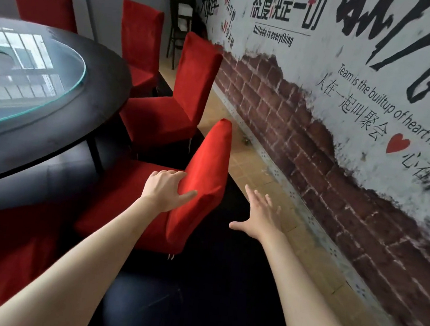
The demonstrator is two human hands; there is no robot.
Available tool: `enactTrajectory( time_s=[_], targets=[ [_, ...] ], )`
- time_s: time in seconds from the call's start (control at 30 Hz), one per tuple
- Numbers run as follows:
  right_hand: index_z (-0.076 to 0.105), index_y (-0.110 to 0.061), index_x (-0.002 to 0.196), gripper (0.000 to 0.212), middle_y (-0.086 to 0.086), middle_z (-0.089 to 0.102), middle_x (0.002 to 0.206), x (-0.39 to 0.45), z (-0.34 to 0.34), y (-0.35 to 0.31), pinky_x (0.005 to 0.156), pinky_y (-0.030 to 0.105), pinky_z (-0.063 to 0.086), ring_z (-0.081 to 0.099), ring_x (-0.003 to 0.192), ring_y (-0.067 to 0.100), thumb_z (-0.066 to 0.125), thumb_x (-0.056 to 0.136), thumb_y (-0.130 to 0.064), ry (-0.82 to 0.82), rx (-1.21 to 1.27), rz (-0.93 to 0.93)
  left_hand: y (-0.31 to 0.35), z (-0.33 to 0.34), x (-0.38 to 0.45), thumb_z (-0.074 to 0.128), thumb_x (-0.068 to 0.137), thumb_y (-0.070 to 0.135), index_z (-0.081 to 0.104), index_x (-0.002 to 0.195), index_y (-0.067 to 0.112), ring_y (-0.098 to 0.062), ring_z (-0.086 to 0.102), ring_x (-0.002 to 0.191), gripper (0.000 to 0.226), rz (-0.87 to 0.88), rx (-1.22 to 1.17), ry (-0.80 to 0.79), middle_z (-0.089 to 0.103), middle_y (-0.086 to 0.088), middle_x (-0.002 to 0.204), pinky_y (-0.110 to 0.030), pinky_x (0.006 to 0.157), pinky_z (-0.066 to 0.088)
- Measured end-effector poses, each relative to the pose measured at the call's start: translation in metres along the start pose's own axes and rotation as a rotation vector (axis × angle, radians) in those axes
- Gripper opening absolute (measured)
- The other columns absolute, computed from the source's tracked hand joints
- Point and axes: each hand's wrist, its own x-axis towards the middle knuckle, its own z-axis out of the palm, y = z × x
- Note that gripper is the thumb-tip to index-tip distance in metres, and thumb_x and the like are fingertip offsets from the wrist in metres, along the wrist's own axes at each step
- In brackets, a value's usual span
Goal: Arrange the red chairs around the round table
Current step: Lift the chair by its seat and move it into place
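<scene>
Here, left fingers (pixel 170 175) around chair-back (pixel 204 177)

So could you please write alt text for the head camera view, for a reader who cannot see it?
A person's left hand grips the backrest of the nearest red fabric-covered chair beside a round black table with a glass turntable; the right hand hovers open beside it. More red chairs stand along a brick-patterned wall.

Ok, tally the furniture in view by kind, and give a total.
Red chairs: 5
Black chairs: 1
Round tables: 1
Total: 7
The left hand holds the nearest red chair's back.
</scene>
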Motion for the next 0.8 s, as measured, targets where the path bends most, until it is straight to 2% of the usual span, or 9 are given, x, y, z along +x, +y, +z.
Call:
enactTrajectory(
  time_s=[0.17, 0.37, 0.57, 0.7, 0.8],
  targets=[
    [-0.002, -0.038, 0.153, 0.12, -0.003, 0.007, 0.163, 0.073, -0.022, 0.043, 0.115, 0.058, 0.005, 0.003, 0.15, 0.027, 0.079, 0.067, -0.059, -0.034, -0.066, -0.108, 0.035, 0.025, 0.042, 0.054, 0.081, 0.067, 0.058, 0.13, 0.019, -0.026, 0.059, 0.114, 0.069, -0.123, -0.009, 0.043, 0.066, -0.006, 0.12, -0.039, 0.096, 0.039],
    [-0.003, -0.037, 0.153, 0.118, -0.001, 0.007, 0.163, 0.151, -0.039, 0.075, 0.116, 0.056, 0.006, 0.003, 0.15, 0.026, 0.078, 0.07, -0.057, -0.118, -0.128, -0.271, 0.071, 0.051, 0.074, 0.059, 0.08, 0.064, 0.058, 0.13, 0.019, -0.024, 0.059, 0.115, 0.067, -0.27, -0.006, 0.094, 0.066, -0.005, 0.122, -0.037, 0.097, 0.038],
    [0.0, -0.037, 0.154, 0.114, -0.001, 0.009, 0.163, 0.213, -0.044, 0.07, 0.117, 0.055, 0.007, 0.003, 0.15, 0.025, 0.077, 0.072, -0.054, -0.182, -0.177, -0.407, 0.073, 0.063, 0.104, 0.055, 0.082, 0.066, 0.05, 0.138, 0.021, -0.022, 0.055, 0.121, 0.072, -0.447, 0.025, 0.068, 0.062, -0.005, 0.128, -0.036, 0.1, 0.036],
    [0.0, -0.039, 0.153, 0.114, -0.001, 0.009, 0.163, 0.253, -0.046, 0.06, 0.117, 0.055, 0.008, 0.004, 0.15, 0.025, 0.078, 0.071, -0.054, -0.185, -0.202, -0.461, 0.068, 0.067, 0.135, 0.054, 0.082, 0.065, 0.036, 0.146, 0.019, -0.025, 0.059, 0.116, 0.082, -0.49, 0.006, 0.092, 0.063, -0.006, 0.125, -0.038, 0.098, 0.039],
    [-0.001, -0.04, 0.153, 0.116, -0.001, 0.008, 0.163, 0.282, -0.045, 0.054, 0.117, 0.055, 0.006, 0.002, 0.15, 0.026, 0.079, 0.07, -0.052, -0.214, -0.248, -0.488, 0.064, 0.078, 0.153, 0.054, 0.082, 0.065, 0.033, 0.147, 0.019, -0.025, 0.06, 0.114, 0.082, -0.536, -0.047, 0.099, 0.063, -0.005, 0.124, -0.038, 0.097, 0.042]
  ],
)
